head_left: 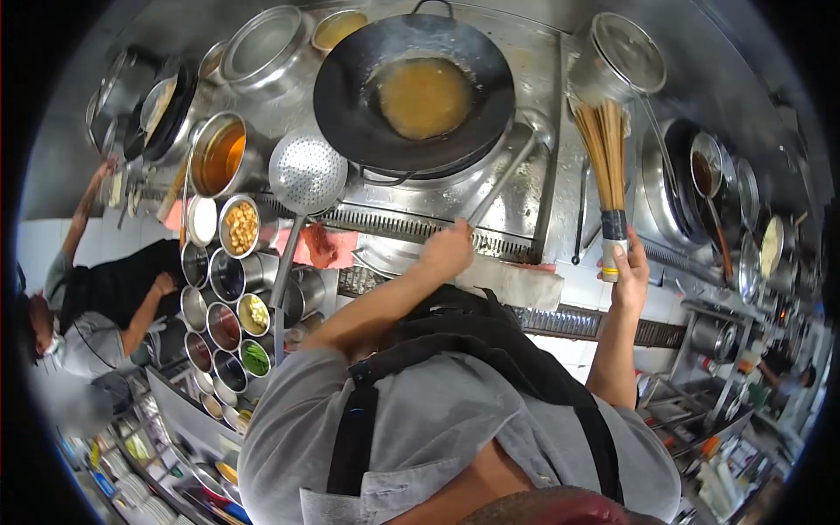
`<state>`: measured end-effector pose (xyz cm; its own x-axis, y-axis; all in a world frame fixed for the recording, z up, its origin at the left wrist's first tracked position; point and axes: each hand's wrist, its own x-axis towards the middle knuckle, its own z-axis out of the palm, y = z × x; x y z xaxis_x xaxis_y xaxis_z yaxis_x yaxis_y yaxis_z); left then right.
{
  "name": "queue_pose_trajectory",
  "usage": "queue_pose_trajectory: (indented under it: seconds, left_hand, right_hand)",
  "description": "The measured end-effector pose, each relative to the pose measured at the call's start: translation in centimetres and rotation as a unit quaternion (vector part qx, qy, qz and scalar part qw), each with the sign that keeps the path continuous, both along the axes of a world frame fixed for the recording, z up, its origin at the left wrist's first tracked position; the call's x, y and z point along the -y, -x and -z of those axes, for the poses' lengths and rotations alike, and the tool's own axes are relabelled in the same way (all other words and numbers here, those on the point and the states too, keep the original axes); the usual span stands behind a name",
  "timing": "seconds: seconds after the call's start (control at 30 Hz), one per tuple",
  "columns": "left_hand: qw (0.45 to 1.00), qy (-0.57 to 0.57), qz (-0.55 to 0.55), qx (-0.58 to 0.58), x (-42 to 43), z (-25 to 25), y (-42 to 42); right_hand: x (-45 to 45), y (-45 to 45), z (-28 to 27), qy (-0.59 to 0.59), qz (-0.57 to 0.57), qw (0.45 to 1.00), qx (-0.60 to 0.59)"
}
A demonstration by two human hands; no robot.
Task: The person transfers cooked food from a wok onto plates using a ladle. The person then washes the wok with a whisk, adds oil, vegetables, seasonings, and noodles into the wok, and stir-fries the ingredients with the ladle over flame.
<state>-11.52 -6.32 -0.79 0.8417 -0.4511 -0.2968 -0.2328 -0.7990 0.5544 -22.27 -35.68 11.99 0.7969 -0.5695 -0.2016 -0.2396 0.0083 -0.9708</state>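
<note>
My left hand (448,253) is closed around the end of a long metal ladle (505,178), whose bowl lies on the steel stove top just right of the wok. In my right hand (628,265) is a bamboo wok brush (604,157), gripped by its taped handle with the bristles pointing up and away from me. The large black wok (354,109) sits on the burner ahead of me, with yellowish-brown liquid (425,98) pooled in its bottom. Left of the wok lies a perforated skimmer (308,171), its handle reaching back toward my left arm.
On the left stand a pot of orange-brown liquid (219,157) and several metal tins with ingredients, including chopped greens (255,358). A pink cloth (324,246) lies at the stove's front edge. A strainer (628,52) tops a pot back right. Another person (109,324) works far left.
</note>
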Motion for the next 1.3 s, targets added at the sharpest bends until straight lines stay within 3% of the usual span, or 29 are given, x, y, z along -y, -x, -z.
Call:
queue_pose_trajectory:
  seconds: [0.07,0.13,0.17,0.2,0.27,0.3,0.33,0.4,0.43,0.5,0.53,0.57,0.6,0.67,0.73,0.77,0.83,0.87,0.9,0.93,1.0,1.03,1.07,1.13,1.17,1.2,1.23,1.27,1.3]
  left_hand:
    - [0.999,0.036,-0.012,-0.016,1.4,1.6,1.1]
    - [0.996,0.068,0.003,-0.061,3.3,2.9,2.0]
    - [0.993,0.068,0.016,-0.091,3.7,3.3,2.1]
    - [0.993,0.072,0.007,-0.088,3.0,2.4,1.5]
    - [0.967,0.111,0.192,-0.129,1.1,-1.4,-0.1]
    - [0.969,0.111,0.184,-0.125,-0.5,-2.0,-0.6]
    - [0.972,0.196,0.103,-0.077,-2.8,-2.3,-1.0]
    - [0.951,0.298,-0.069,0.033,-8.8,-3.3,-1.8]
    - [0.946,0.256,-0.148,0.130,-12.2,-3.5,-2.3]
    - [0.918,0.164,-0.288,0.220,-19.8,-3.6,-2.7]
    - [0.886,0.191,-0.365,0.212,-23.1,-0.7,-2.6]
    - [0.913,0.081,-0.337,0.215,-25.5,-3.9,-2.8]
    - [0.907,-0.029,-0.354,0.226,-28.3,0.3,-2.2]
    - [0.924,-0.018,-0.376,0.064,-30.5,2.1,-2.2]
    - [0.932,0.021,-0.361,0.021,-31.3,3.8,-2.4]
    - [0.935,0.059,-0.349,-0.019,-31.5,4.6,-2.7]
    - [0.926,0.050,-0.363,-0.084,-30.8,3.7,-3.5]
    - [0.912,0.042,-0.380,-0.147,-30.4,3.4,-3.9]
    - [0.924,0.019,-0.374,-0.073,-30.4,5.7,-3.4]
    - [0.924,0.016,-0.374,-0.075,-30.1,6.4,-3.3]
    - [0.940,-0.036,-0.325,0.094,-29.4,7.0,-3.0]
    - [0.933,-0.030,-0.332,0.134,-29.2,6.9,-3.1]
    - [0.932,-0.032,-0.335,0.137,-29.6,6.8,-3.2]
    - [0.929,0.051,-0.367,-0.006,-30.6,7.5,-3.1]
    - [0.911,0.127,-0.392,-0.036,-31.4,9.1,-2.5]
    - [0.912,0.125,-0.390,-0.036,-31.3,8.4,-2.6]
    - [0.825,0.308,-0.458,-0.121,-30.8,6.6,-2.7]
    - [0.695,0.475,-0.502,-0.200,-30.3,4.8,-2.7]
    - [0.616,0.551,-0.515,-0.229,-29.8,3.3,-3.1]
  right_hand:
    - [-1.7,-3.7,-2.0,0.070,-0.131,0.989,-0.003]
    - [-3.1,-9.6,-1.2,0.222,-0.231,0.945,0.065]
    - [-4.5,-12.8,-2.7,0.265,-0.287,0.920,0.010]
    - [-5.8,-16.5,-4.1,0.306,-0.341,0.888,-0.041]
    - [-7.0,-24.7,-2.5,0.456,-0.423,0.781,-0.058]
    - [-8.6,-28.1,-3.2,0.512,-0.420,0.743,-0.091]
    - [-10.3,-31.3,-3.8,0.565,-0.414,0.703,-0.123]
    - [-12.8,-37.4,-2.4,0.630,-0.333,0.697,-0.077]
    - [-14.6,-39.0,-1.8,0.629,-0.340,0.696,-0.074]
    - [-18.3,-40.8,-0.8,0.591,-0.320,0.739,-0.044]
    - [-19.3,-40.1,-0.1,0.606,-0.370,0.704,-0.025]
    - [-19.6,-38.8,0.2,0.577,-0.396,0.714,0.002]
    - [-19.5,-37.1,0.2,0.546,-0.422,0.723,0.028]
    - [-17.4,-34.1,-0.6,0.524,-0.486,0.697,0.051]
    - [-16.0,-31.6,-3.5,0.552,-0.461,0.692,-0.066]
    - [-15.2,-32.4,-3.5,0.553,-0.460,0.692,-0.067]
    - [-14.1,-34.5,-2.6,0.585,-0.307,0.733,-0.164]
    - [-14.5,-35.7,-1.4,0.584,-0.306,0.733,-0.165]
    - [-16.0,-36.9,0.3,0.595,-0.280,0.743,-0.122]
    - [-17.6,-37.3,1.8,0.603,-0.256,0.752,-0.080]
    - [-20.6,-35.7,3.4,0.581,-0.318,0.746,-0.061]
    - [-21.4,-34.1,3.5,0.503,-0.331,0.797,-0.052]
    - [-22.3,-32.4,2.5,0.462,-0.352,0.808,-0.096]
    - [-21.6,-28.8,3.2,0.454,-0.392,0.800,0.021]
    - [-21.7,-29.2,3.5,0.452,-0.392,0.801,0.024]
    - [-21.8,-29.6,3.5,0.448,-0.376,0.811,0.013]
    - [-21.8,-29.9,3.6,0.443,-0.358,0.822,0.000]
    - [-22.0,-32.1,4.7,0.458,-0.316,0.831,-0.002]
    - [-22.7,-34.7,4.5,0.479,-0.259,0.837,-0.058]
